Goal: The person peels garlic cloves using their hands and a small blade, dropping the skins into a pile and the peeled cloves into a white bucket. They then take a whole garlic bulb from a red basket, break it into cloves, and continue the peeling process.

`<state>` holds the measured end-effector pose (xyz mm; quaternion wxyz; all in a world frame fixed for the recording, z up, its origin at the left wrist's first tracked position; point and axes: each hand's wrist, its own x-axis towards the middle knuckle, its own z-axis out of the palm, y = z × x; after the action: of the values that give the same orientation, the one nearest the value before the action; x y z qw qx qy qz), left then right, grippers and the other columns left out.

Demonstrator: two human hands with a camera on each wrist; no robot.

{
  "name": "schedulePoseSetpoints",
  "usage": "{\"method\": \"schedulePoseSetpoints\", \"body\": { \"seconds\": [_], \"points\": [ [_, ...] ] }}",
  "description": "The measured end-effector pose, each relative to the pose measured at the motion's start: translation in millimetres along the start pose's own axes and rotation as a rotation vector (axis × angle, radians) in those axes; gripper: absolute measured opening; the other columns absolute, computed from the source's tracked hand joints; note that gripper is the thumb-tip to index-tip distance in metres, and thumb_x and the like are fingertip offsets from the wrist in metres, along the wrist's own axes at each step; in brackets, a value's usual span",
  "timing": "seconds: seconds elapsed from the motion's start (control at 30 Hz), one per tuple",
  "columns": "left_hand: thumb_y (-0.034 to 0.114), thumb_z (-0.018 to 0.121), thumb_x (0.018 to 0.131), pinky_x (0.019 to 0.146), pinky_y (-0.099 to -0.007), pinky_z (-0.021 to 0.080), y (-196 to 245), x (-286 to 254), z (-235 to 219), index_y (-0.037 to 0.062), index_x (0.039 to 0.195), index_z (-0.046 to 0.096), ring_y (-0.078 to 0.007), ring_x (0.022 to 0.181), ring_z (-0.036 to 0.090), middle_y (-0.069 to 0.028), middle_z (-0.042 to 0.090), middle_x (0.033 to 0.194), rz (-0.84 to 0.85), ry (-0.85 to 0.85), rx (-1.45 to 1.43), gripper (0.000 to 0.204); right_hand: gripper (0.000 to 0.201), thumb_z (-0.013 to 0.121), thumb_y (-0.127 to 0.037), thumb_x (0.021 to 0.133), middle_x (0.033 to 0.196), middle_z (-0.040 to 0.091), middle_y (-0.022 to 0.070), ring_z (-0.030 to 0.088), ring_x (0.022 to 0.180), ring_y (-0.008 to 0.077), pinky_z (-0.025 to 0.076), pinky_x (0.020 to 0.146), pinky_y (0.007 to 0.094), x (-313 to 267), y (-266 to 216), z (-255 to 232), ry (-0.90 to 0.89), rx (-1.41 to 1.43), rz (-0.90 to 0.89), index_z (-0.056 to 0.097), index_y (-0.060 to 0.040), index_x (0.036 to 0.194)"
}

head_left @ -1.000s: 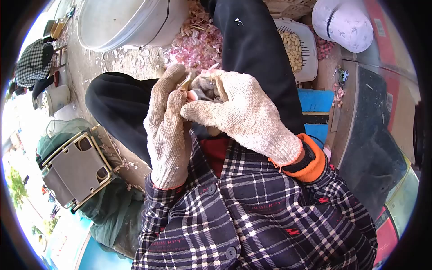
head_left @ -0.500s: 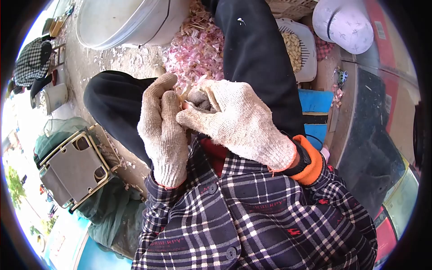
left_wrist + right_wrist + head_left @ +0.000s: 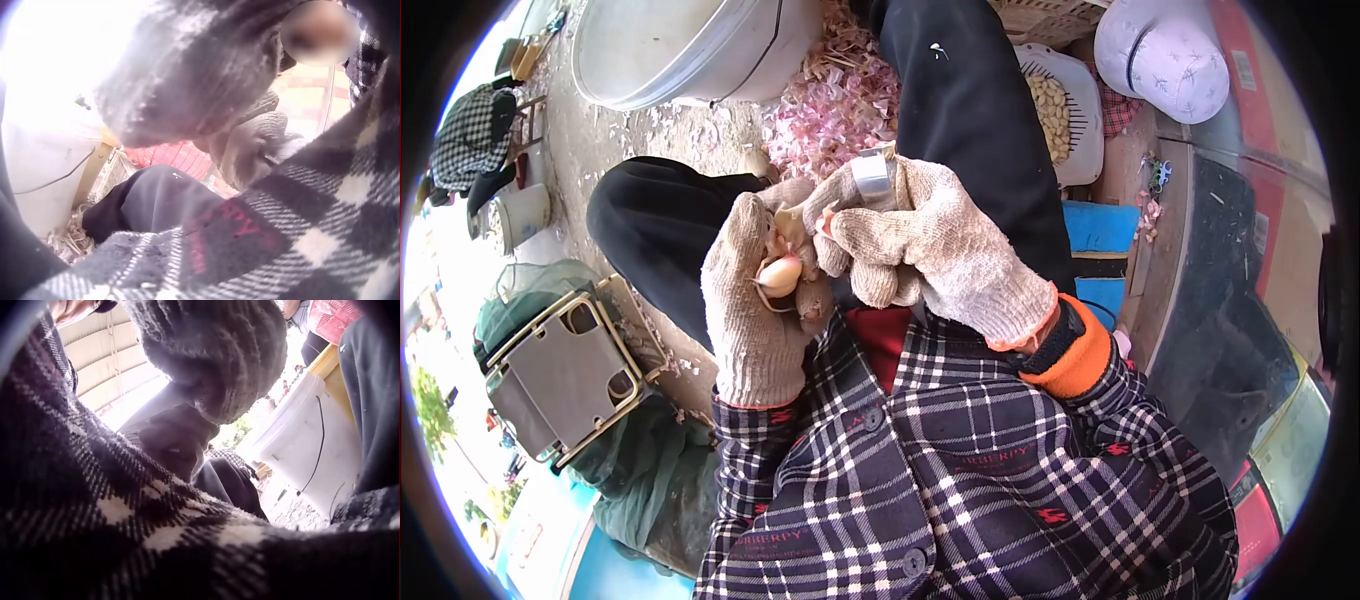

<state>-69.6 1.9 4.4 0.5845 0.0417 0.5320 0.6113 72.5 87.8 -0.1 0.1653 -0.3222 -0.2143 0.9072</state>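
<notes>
In the head view my left hand [image 3: 750, 300], in a cream knitted glove, holds a garlic bulb [image 3: 780, 275] against its palm and fingers. A pale, peeled-looking clove bulges at its near side, with papery skin above. Close beside it, my gloved right hand [image 3: 945, 240] has its fingers curled and the thumb against the index finger, pinching a small pinkish piece [image 3: 827, 220]. A shiny metal band [image 3: 873, 175] wraps a finger of that hand. Both wrist views show mostly blurred glove, the left hand [image 3: 194, 75] and right hand [image 3: 219, 356]; the garlic is hidden there.
Pink and white garlic skins [image 3: 830, 110] lie heaped on the ground between the legs. A large white bucket [image 3: 690, 60] stands at the upper left. Peeled cloves fill a white basket [image 3: 1085, 130] at the right, near a white hat [image 3: 1165, 60]. A folding chair [image 3: 570, 375] stands left.
My hands were close together over the bulb; the right hand has since turned and drawn slightly back. The left hand has rolled open, bringing the bulb and its pale clove into view.
</notes>
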Motion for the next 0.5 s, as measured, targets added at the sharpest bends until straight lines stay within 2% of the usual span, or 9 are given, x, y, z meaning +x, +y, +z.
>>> {"method": "schedulePoseSetpoints", "body": {
  "seconds": [0.07,0.13,0.17,0.23,0.3,0.37,0.43,0.5],
  "points": [
    [0.027,0.058,0.095,0.038,-0.0184,0.035,1,-2,-1,-0.0033,0.117,0.06,-0.0063,0.047,0.049,-0.0048,0.063,0.075,-0.014,-0.052,0.03,0.038,0.018,0.066,-0.013,0.092,0.078,0.065,0.0079,0.054,0.048,0.0081,0.036,0.038,0.0198,0,4,-1,-0.005,-0.004,-0.025,0.061,0.0007,0.103],
    [0.019,0.061,0.092,0.043,-0.0174,0.038,7,-9,12,-0.0052,0.124,0.057,-0.0054,0.053,0.051,-0.0057,0.065,0.08,0.012,0.079,0.2,0.04,0.025,0.069,-0.013,0.09,0.076,0.064,0.0084,0.053,0.045,0.0077,0.034,0.036,0.0192,-1,1,0,0.009,-0.042,-0.015,0.058,0.0,0.108],
    [0.013,0.064,0.09,0.047,-0.0167,0.038,6,-11,5,-0.0051,0.129,0.055,-0.004,0.058,0.051,-0.0049,0.065,0.084,-0.018,-0.011,0.124,0.045,0.025,0.069,-0.013,0.09,0.076,0.064,0.0084,0.053,0.045,0.0077,0.034,0.036,0.0192,-1,-1,1,0.006,-0.04,-0.012,0.058,0.0,0.108],
    [0.009,0.065,0.089,0.049,-0.0165,0.037,3,-13,0,-0.0052,0.128,0.057,-0.0028,0.059,0.05,-0.0034,0.065,0.085,-0.012,-0.038,0.17,0.043,0.027,0.072,-0.014,0.088,0.074,0.064,0.0081,0.051,0.043,0.007,0.033,0.034,0.0186,0,-3,2,0.036,-0.044,0.064,0.058,-0.0005,0.108],
    [0.007,0.066,0.088,0.051,-0.0162,0.037,5,-13,4,-0.005,0.127,0.058,-0.0024,0.06,0.05,-0.0031,0.065,0.086,-0.007,-0.016,0.192,0.041,0.028,0.073,-0.016,0.087,0.073,0.064,0.0077,0.05,0.041,0.0064,0.032,0.034,0.0181,1,-1,1,0.034,-0.075,0.038,0.06,-0.0006,0.107],
    [0.005,0.066,0.087,0.052,-0.016,0.037,6,-15,7,-0.0049,0.125,0.06,-0.002,0.061,0.05,-0.0027,0.065,0.088,0.0,0.011,0.219,0.04,0.028,0.074,-0.017,0.087,0.072,0.064,0.0067,0.05,0.042,0.0055,0.033,0.034,0.018,1,-5,2,0.031,-0.071,0.088,0.061,0.0,0.106],
    [0.003,0.067,0.087,0.055,-0.0153,0.038,6,-17,7,-0.0045,0.122,0.062,-0.002,0.064,0.051,-0.0031,0.066,0.089,0.054,0.076,0.308,0.037,0.028,0.073,-0.017,0.087,0.072,0.064,0.0062,0.051,0.042,0.0054,0.034,0.035,0.0178,4,2,-2,0.027,-0.114,0.037,0.062,0.0001,0.106],
    [0.003,0.068,0.087,0.056,-0.0152,0.038,6,-17,9,-0.0043,0.121,0.063,-0.0021,0.064,0.052,-0.0028,0.066,0.088,0.086,0.065,0.365,0.035,0.028,0.073,-0.018,0.088,0.072,0.064,0.0057,0.051,0.043,0.0052,0.034,0.035,0.0177,4,4,-3,0.028,-0.156,-0.01,0.063,0.0002,0.105]
  ]
}}
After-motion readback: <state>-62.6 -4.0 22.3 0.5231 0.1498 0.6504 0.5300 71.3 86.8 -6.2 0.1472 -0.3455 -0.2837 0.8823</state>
